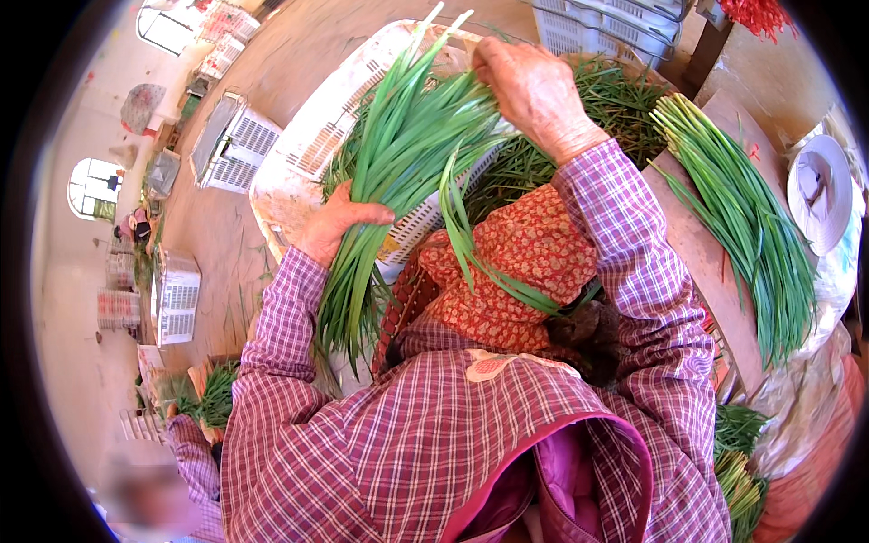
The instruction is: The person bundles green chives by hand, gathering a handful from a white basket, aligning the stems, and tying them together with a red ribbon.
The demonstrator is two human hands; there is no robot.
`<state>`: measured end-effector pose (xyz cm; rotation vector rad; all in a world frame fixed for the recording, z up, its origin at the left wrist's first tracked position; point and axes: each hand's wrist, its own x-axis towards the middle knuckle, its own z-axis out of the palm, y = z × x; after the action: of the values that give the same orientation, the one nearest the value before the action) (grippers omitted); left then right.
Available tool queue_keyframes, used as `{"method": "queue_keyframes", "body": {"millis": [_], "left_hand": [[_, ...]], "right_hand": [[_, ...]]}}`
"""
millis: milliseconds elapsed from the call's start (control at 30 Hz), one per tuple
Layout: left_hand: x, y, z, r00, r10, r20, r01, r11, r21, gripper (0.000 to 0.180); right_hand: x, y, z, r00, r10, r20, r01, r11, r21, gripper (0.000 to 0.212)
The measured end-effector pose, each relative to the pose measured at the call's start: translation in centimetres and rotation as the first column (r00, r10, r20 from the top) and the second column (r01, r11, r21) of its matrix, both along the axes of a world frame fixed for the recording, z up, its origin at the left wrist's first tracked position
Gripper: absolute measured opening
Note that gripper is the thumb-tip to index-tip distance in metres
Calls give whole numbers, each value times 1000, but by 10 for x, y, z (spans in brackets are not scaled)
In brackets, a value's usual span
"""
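Note:
A loose bunch of green garlic chives is in my left hand, its thumb across the leaves and its fingers mostly hidden behind them. The pale stem ends point up and away, while the leaf tips droop toward my lap. My right hand is at the right edge of the bunch, fingertips pinched together beside the leaves. What those fingertips hold is hidden. A few long leaves hang loose over the red floral cloth on my lap. Under the bunch stands a white plastic basket with more chives.
To the right, a neat pile of chives lies on a brown board, near a pale hat. White crates stand on the floor at left; others are stacked beyond the basket. Another person's sleeve shows at lower left.

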<state>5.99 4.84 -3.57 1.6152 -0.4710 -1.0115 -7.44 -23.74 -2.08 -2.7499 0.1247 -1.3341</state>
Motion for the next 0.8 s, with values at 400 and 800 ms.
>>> {"method": "queue_keyframes", "body": {"millis": [400,800], "left_hand": [[-3,3,-2,996,-28,-88,22,998,-64,63],[5,7,-7,993,-13,-121,5,998,-62,50]], "right_hand": [[-9,1,8,973,230,-3,-230,972,-41,20],[-24,61,-36,985,135,-104,-118,980,160,25]]}}
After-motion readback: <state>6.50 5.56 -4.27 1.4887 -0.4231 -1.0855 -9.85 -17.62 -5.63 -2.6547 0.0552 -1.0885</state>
